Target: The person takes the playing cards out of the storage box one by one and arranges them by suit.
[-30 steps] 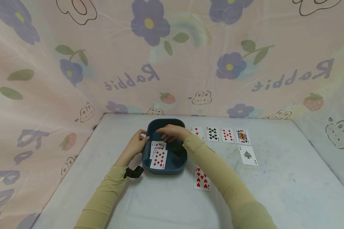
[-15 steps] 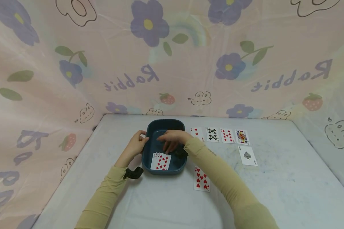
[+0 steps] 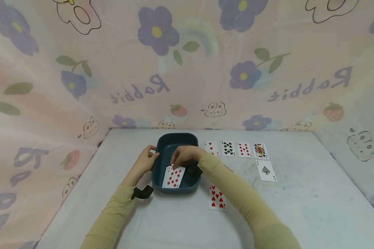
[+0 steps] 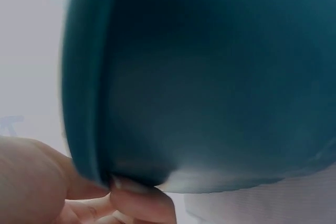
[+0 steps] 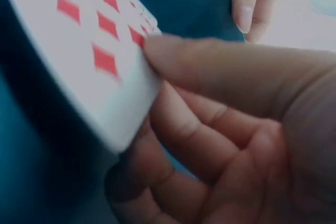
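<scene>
A dark blue, round-cornered bin (image 3: 174, 191) stands on the table. My left hand (image 3: 144, 161) pinches its left rim; in the left wrist view the thumb lies outside and a fingertip (image 4: 137, 199) shows below the rim. Reaching into the bin, my right hand (image 3: 187, 155) pinches a small stack of playing cards (image 3: 173, 178) at the top edge. The right wrist view shows the thumb on the face of the diamonds card (image 5: 86, 38), with the other fingers curled behind. Other cards in the stack are mostly covered.
Right of the bin lies a row of face-up cards: a hearts card (image 3: 211, 148), a clubs card (image 3: 228, 149), a diamonds card (image 3: 244, 149) and a face card (image 3: 260, 150). Below that are the ace of spades (image 3: 266, 171) and a nine of hearts (image 3: 217, 197). A printed curtain (image 3: 187, 69) stands behind.
The cards in the bin, spread apart at first, now overlap in one stack. My right hand has come down and taken hold of their top edge. The left hand stays at the rim.
</scene>
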### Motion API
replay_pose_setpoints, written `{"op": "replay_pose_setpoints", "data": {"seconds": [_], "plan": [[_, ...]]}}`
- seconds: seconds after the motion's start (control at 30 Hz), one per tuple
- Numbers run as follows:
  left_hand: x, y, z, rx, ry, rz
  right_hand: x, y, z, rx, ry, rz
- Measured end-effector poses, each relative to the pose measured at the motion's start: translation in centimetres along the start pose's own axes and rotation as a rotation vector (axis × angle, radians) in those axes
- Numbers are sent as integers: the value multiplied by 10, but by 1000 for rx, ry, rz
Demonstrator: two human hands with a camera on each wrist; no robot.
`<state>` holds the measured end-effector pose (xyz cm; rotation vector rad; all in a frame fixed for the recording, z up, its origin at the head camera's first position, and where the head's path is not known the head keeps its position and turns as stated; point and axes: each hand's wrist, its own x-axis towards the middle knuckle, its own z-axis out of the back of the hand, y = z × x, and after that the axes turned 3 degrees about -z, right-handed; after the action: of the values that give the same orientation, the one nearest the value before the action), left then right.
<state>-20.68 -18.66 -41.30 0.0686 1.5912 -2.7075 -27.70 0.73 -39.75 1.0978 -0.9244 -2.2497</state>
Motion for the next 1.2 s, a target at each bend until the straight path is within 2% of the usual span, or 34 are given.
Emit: {"op": "replay_pose_setpoints", "data": {"seconds": [0.23, 0.4, 0.5, 0.63, 0.9, 1.2], "plan": [[-1, 3, 1, -2, -6, 6, -2, 3, 2, 15, -115, -3], [-2, 1, 2, -5, 6, 2, -8, 6, 9, -21, -165, 66], [-2, -1, 1, 6, 12, 2, -15, 10, 15, -1, -229, 112], [-1, -3, -1, 1, 19, 4, -29, 12, 30, 81, -301, 156], [1, -3, 1, -23, 3, -4, -53, 2, 49, 271, -281, 211], [1, 0, -1, -12, 10, -1, -79, -33, 54, 383, -380, 210]]}}
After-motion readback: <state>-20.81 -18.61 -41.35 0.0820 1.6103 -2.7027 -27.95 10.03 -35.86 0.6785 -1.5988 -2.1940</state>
